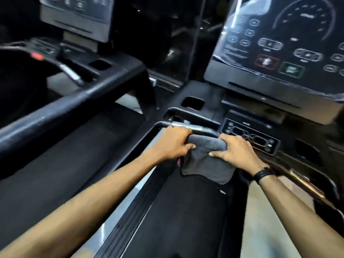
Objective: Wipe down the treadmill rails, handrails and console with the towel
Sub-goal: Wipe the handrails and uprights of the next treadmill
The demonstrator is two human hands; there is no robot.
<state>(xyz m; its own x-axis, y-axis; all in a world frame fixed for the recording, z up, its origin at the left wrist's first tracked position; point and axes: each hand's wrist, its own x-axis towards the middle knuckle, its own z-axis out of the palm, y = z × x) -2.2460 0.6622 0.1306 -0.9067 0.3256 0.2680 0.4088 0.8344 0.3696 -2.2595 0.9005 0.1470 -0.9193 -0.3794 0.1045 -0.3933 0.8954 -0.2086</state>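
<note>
Grey towel (205, 157) — left hand (174, 142), right hand (236, 153) clenched on it

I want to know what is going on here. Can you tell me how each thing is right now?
towel: bunched over the front bar, lower part hanging loose
left hand: closed on the towel
right hand: closed on the towel
front bar: partly covered by the towel
console: plastic film on it, screen dark
</note>
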